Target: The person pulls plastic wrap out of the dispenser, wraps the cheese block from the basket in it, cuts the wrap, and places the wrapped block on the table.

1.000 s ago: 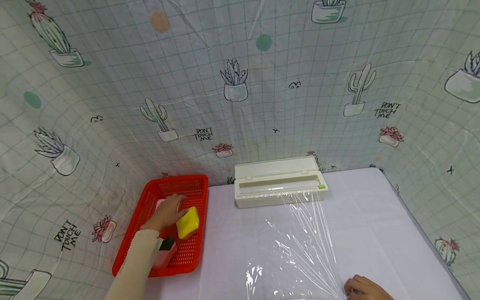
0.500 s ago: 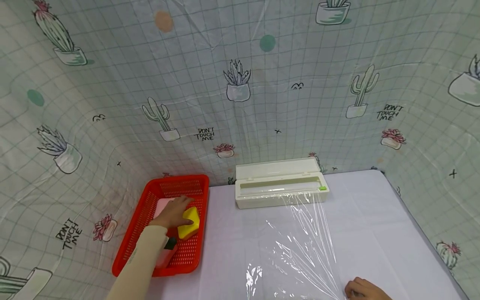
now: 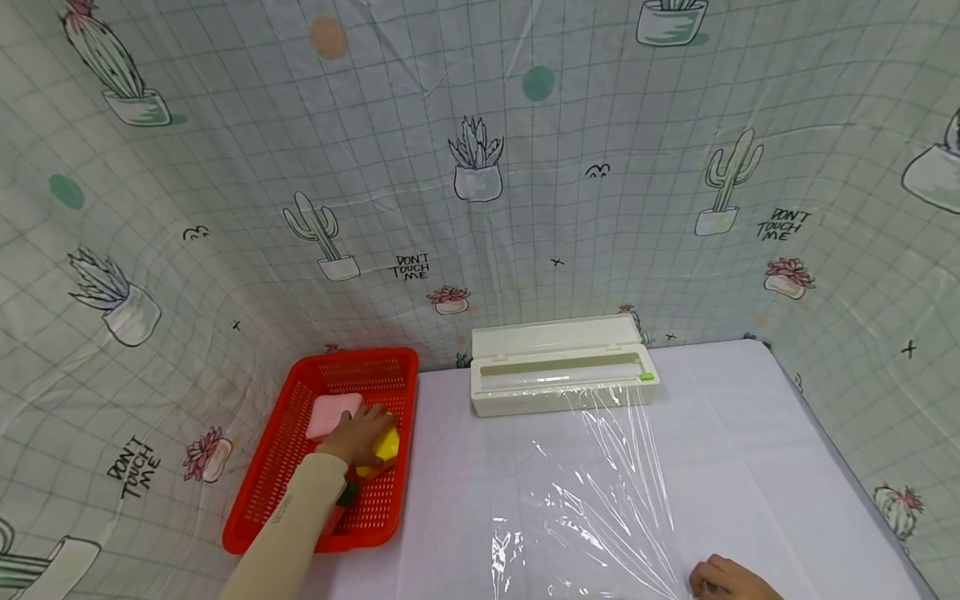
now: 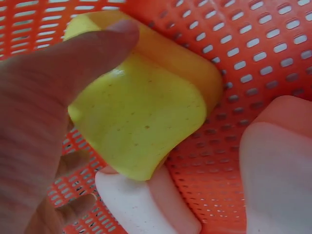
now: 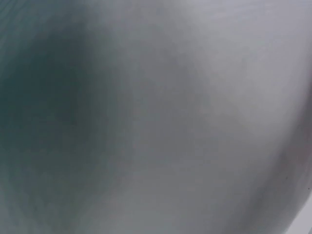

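My left hand (image 3: pixel 362 435) reaches into a red plastic basket (image 3: pixel 367 377) and grips a yellow sponge (image 4: pixel 141 107) with an orange layer. In the left wrist view the thumb (image 4: pixel 105 44) lies across one end of the sponge, with the other fingers on its far side, partly hidden. A pink sponge (image 3: pixel 330 414) lies beside the hand in the basket. At the bottom right my right hand (image 3: pixel 731 579), fingers curled, pinches a corner of the cling film (image 3: pixel 577 508), whose creases run toward it. The right wrist view is blurred.
A white cling film box (image 3: pixel 562 403) with its lid up stands at the table's back edge, film stretching forward from it. A dark green and pink piece (image 3: pixel 348 493) sits partly under the left arm. A cactus-print curtain (image 3: pixel 525 208) surrounds the table (image 3: pixel 750 433).
My left hand has moved from over the pink sponge, toward the right and nearer me, onto the yellow sponge, uncovering the pink one. The right hand stays at the film's corner.
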`<state>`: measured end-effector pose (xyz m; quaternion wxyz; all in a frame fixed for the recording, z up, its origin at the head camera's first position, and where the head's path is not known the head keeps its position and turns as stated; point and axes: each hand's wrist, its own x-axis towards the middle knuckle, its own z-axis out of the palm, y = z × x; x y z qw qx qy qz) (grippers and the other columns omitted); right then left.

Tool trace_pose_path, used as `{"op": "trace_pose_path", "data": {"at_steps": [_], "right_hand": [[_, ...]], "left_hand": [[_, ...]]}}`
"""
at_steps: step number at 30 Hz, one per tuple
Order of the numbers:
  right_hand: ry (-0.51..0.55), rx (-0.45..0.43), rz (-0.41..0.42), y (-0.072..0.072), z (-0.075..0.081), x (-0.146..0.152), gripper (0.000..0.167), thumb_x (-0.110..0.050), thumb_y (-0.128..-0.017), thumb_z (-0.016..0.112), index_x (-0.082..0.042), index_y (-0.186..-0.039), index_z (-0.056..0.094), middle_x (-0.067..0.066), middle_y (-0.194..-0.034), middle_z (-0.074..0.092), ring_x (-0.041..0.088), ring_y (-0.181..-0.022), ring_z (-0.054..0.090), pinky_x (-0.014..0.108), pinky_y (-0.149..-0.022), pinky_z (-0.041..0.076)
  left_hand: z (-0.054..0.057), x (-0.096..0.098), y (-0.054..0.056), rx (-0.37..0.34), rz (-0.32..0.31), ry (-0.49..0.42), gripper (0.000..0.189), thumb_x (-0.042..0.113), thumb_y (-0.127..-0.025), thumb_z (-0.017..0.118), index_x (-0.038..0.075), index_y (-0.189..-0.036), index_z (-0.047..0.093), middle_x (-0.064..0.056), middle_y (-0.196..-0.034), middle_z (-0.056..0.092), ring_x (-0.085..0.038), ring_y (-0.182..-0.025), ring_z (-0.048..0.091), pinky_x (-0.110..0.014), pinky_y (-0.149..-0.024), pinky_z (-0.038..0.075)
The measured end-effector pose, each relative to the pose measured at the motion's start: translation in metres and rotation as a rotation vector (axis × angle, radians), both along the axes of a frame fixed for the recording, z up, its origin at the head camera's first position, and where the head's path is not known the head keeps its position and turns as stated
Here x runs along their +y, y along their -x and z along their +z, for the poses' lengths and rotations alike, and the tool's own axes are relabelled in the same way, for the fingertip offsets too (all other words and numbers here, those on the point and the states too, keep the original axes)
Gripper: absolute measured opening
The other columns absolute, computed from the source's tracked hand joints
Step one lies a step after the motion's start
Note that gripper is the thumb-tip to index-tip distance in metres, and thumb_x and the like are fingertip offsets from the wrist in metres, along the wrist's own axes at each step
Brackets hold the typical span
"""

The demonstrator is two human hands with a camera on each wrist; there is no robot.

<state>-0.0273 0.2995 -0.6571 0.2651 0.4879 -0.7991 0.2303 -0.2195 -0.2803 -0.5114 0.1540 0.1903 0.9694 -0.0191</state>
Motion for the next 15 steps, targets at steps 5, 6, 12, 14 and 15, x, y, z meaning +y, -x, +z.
{"op": "trace_pose_path", "data": {"at_steps": [5,6,12,14,15], "right_hand": [[0.011,-0.034,-0.028,-0.0024,0.0001,-0.0004,0.047,-0.058,-0.095,0.067,-0.023,-0.065,0.071,-0.015,-0.089,0.055,-0.010,-0.082,0.039,0.003,-0.068,0.032],[0.013,-0.044,-0.034,-0.0029,0.0004,-0.0005,0.046,-0.058,-0.093,0.070,-0.023,-0.065,0.071,-0.016,-0.089,0.055,-0.011,-0.081,0.039,0.002,-0.068,0.031],[0.035,-0.083,-0.040,-0.0041,0.0032,-0.0027,0.042,-0.054,-0.090,0.076,-0.024,-0.062,0.068,-0.018,-0.088,0.055,-0.012,-0.081,0.038,0.002,-0.069,0.031],[0.044,-0.089,-0.035,-0.0043,0.0037,-0.0037,0.042,-0.052,-0.092,0.076,-0.024,-0.061,0.067,-0.018,-0.088,0.055,-0.012,-0.081,0.038,0.002,-0.069,0.031],[0.048,-0.091,-0.031,-0.0042,0.0037,-0.0041,0.042,-0.051,-0.092,0.076,-0.024,-0.061,0.068,-0.018,-0.088,0.055,-0.012,-0.081,0.038,0.002,-0.069,0.031]], "left_hand": [[-0.0040,0.0010,-0.0011,-0.019,0.040,0.012,0.069,0.029,-0.078,0.094,0.019,-0.138,0.062,-0.019,-0.144,0.053,-0.039,-0.127,0.049,-0.060,-0.103,0.048],[-0.0046,0.0010,-0.0013,-0.023,0.045,0.009,0.068,0.029,-0.078,0.094,0.019,-0.138,0.062,-0.020,-0.143,0.053,-0.040,-0.126,0.050,-0.060,-0.101,0.049],[-0.0056,0.0021,-0.0023,-0.030,0.054,-0.001,0.061,0.030,-0.080,0.092,0.019,-0.132,0.062,-0.018,-0.128,0.058,-0.038,-0.116,0.053,-0.058,-0.096,0.049],[-0.0059,0.0025,-0.0021,-0.024,0.056,-0.001,0.060,0.030,-0.080,0.092,0.019,-0.131,0.062,-0.018,-0.126,0.058,-0.037,-0.114,0.054,-0.058,-0.095,0.048],[-0.0064,0.0026,-0.0019,-0.020,0.058,0.000,0.061,0.030,-0.080,0.092,0.019,-0.131,0.063,-0.018,-0.125,0.057,-0.038,-0.114,0.053,-0.058,-0.095,0.048]]}}
